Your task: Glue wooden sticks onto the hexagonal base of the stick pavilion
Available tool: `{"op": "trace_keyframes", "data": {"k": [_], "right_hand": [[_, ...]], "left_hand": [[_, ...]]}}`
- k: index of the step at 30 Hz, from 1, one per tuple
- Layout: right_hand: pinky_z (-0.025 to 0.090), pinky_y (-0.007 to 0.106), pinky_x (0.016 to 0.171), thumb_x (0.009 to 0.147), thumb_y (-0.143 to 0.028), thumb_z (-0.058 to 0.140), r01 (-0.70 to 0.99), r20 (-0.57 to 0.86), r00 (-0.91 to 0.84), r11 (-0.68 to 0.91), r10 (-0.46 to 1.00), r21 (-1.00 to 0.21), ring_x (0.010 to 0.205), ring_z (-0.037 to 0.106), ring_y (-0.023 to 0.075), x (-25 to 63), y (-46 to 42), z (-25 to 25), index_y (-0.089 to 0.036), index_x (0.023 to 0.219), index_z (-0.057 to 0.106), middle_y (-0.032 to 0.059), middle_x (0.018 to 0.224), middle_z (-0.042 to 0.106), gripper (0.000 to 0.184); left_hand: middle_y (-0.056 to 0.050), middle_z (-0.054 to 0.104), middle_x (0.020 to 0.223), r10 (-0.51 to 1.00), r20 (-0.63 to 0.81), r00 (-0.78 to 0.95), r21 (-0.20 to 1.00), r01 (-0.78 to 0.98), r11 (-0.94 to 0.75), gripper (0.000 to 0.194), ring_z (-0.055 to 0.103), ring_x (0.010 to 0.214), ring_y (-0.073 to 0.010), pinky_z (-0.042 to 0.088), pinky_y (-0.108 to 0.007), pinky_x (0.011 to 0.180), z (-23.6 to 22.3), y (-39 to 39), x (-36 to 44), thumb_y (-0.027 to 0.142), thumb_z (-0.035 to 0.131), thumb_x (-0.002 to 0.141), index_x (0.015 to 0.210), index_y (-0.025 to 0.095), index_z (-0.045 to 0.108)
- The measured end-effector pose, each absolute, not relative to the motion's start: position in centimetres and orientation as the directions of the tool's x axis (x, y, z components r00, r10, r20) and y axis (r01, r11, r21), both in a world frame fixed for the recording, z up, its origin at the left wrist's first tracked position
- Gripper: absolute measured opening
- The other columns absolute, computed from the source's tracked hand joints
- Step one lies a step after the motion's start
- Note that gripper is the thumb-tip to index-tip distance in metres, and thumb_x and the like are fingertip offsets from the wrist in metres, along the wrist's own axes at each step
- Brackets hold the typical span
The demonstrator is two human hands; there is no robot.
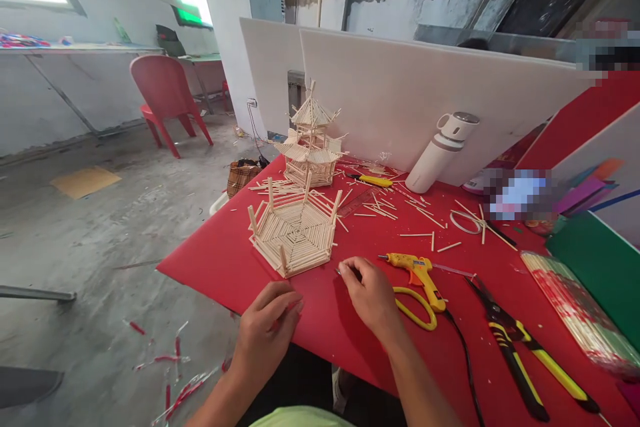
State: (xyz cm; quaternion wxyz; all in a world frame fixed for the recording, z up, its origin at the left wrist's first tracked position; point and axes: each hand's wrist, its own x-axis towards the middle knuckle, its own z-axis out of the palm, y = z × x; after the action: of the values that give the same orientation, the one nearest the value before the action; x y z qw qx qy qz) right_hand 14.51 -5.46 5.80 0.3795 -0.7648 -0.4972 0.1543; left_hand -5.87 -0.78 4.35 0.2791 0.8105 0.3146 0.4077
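Observation:
My left hand [267, 328] rests at the near edge of the red table [210, 260], fingers curled together; whether it holds anything I cannot make out. My right hand [367, 293] lies on the red surface a little to the right, its fingertips pinched on a small thin dark piece [345, 273]. Just beyond both hands sits a hexagonal base of wooden sticks [295, 230] with short upright posts. Behind it stands a stick-built pagoda model [311, 143].
A yellow glue gun [417, 273], yellow-handled scissors [415, 307] and yellow-black cutters [525, 347] lie right of my right hand. Loose sticks [420, 213] are scattered behind. A white flask [440, 150], a yellow knife [373, 180], a stick bundle [575, 307], white boards and a red chair [167, 100] stand around.

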Motion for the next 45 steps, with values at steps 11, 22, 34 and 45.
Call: {"op": "trace_keyframes", "data": {"k": [11, 22, 34, 45], "right_hand": [[0.043, 0.024, 0.06, 0.081, -0.03, 0.072, 0.499, 0.085, 0.323, -0.093, 0.943, -0.862, 0.06, 0.06, 0.0142, 11.8, -9.7, 7.9, -0.023, 0.068, 0.075, -0.001, 0.065, 0.066, 0.015], [0.045, 0.028, 0.068, 0.09, -0.05, 0.057, 0.572, -0.027, 0.475, -0.332, 0.88, -0.75, 0.079, 0.07, 0.0221, 13.4, -4.7, 5.9, -0.022, 0.098, 0.077, 0.0069, 0.088, 0.077, 0.035], [0.036, 0.025, 0.062, 0.086, -0.036, 0.066, 0.732, 0.102, 0.565, -0.441, 0.819, -0.519, 0.08, 0.067, 0.0169, 13.2, -3.5, 5.8, -0.027, 0.088, 0.076, -0.0011, 0.086, 0.075, 0.013], [0.024, 0.028, 0.057, 0.089, -0.029, 0.06, 0.792, 0.169, 0.578, -0.499, 0.798, -0.353, 0.072, 0.063, 0.0168, 11.8, -2.1, 5.2, -0.025, 0.081, 0.077, 0.003, 0.08, 0.074, 0.019]], "left_hand": [[-0.005, 0.07, 0.072, 0.581, 0.397, 0.71, 0.758, 0.103, -0.644, 0.021, 0.066, 0.062, -0.014, 0.051, -0.021, 0.058, 5.1, -0.2, -4.9, 0.023, 0.054, 0.095, 0.089, 0.021, 0.073], [-0.006, 0.073, 0.061, 0.612, 0.089, 0.786, 0.986, 0.02, -0.168, 0.022, 0.069, 0.051, -0.0134, 0.054, -0.018, 0.052, 3.6, -4.9, -5.7, 0.03, 0.066, 0.087, 0.076, 0.016, 0.077], [-0.005, 0.079, 0.08, 0.694, 0.272, 0.667, 0.796, 0.249, -0.552, 0.034, 0.068, 0.054, -0.0106, 0.053, -0.014, 0.053, 5.5, 0.3, -11.3, 0.013, 0.051, 0.088, 0.109, 0.021, 0.077], [-0.004, 0.074, 0.076, 0.682, 0.362, 0.636, 0.697, 0.301, -0.651, 0.018, 0.069, 0.063, -0.0111, 0.05, -0.014, 0.058, 4.5, -0.4, -10.5, 0.018, 0.057, 0.092, 0.091, 0.018, 0.074]]}}
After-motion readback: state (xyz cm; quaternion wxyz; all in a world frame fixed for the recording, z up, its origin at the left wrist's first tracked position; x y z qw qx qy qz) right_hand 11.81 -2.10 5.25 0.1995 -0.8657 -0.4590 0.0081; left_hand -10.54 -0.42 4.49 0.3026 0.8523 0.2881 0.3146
